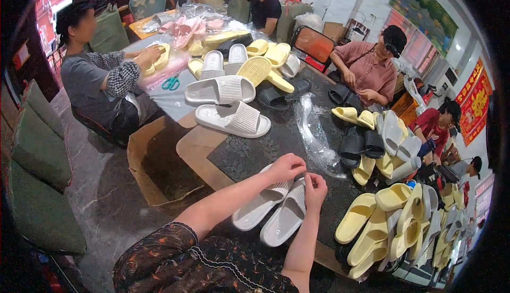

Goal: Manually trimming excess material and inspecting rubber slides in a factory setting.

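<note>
A pair of light grey ribbed slides lies side by side on the dark patterned tabletop in front of me: the left slide (255,208) and the right slide (280,226). Over their straps, my left hand (287,167) and my right hand (316,189) meet with fingertips pinched close together. Whatever sits between the fingers is too small to make out. My right wrist is beside the right slide's strap, and my left hand partly hides the left one.
More grey slides (234,120) lie ahead, beside clear plastic bags (314,134). Yellow slides (357,217) are heaped at the right. An open cardboard box (159,157) stands left of the table. Green scissors (170,83) lie near a co-worker (106,75); other people sit around the table.
</note>
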{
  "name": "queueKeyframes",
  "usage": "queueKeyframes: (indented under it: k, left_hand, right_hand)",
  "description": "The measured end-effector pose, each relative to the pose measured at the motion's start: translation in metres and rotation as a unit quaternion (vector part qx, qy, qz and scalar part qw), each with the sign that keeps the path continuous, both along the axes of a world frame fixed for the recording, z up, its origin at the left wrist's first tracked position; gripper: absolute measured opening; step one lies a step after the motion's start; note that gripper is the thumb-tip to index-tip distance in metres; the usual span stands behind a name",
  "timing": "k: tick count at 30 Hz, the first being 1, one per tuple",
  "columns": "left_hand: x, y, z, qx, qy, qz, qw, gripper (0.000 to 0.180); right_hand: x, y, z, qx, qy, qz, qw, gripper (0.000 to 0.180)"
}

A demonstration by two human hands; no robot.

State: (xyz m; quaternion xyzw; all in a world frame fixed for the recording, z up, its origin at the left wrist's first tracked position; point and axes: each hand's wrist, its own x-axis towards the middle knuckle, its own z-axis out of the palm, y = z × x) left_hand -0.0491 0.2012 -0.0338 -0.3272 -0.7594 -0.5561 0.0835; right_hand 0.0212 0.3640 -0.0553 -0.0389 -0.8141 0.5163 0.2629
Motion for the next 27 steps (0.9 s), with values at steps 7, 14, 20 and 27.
queueKeyframes:
  k: [7, 14, 20, 27]
  left_hand:
    - [-0.002, 0.002, -0.002, 0.035, -0.022, 0.052, 0.998, 0.017]
    - [0.002, 0.0, -0.002, -0.024, 0.01, -0.016, 1.0, 0.015]
    - [-0.006, 0.0, -0.004, 0.081, -0.073, 0.073, 0.991, 0.015]
    - [0.006, -0.003, 0.0, 0.011, -0.016, -0.031, 0.999, 0.018]
  right_hand:
    - [-0.001, 0.004, -0.003, -0.121, -0.029, 0.027, 0.992, 0.011]
    - [-0.001, 0.001, 0.0, -0.077, -0.017, 0.023, 0.997, 0.012]
    - [-0.003, 0.003, 0.001, -0.084, -0.064, 0.034, 0.994, 0.012]
    - [0.007, -0.009, 0.015, -0.129, -0.028, 0.03, 0.991, 0.01]
